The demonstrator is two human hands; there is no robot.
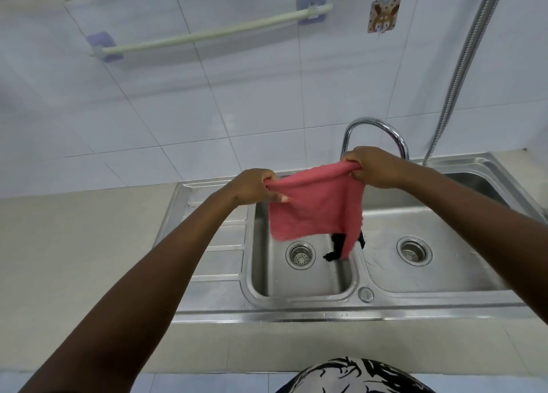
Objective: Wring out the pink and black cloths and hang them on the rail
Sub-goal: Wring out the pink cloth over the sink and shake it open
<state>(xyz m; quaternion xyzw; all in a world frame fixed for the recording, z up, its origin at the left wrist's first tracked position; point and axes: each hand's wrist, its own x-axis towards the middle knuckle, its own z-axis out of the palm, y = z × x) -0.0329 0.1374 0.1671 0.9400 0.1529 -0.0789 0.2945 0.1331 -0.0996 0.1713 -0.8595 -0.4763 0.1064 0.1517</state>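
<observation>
A pink cloth (314, 205) hangs spread out above the left sink basin. My left hand (255, 186) grips its upper left corner and my right hand (372, 167) grips its upper right corner. The cloth's lower edge dangles free over the basin. A black cloth (336, 248) lies in the left basin near the divider, mostly hidden behind the pink one. The white rail (207, 33) is bare on the tiled wall, up and to the left of my hands.
A steel double sink (296, 309) has a drainboard (222, 238) on the left and a drain in each basin. A curved chrome tap (373, 125) stands just behind my right hand. A metal hose (468, 57) runs down the wall at right. A patterned wall hook (383, 14) is stuck right of the rail.
</observation>
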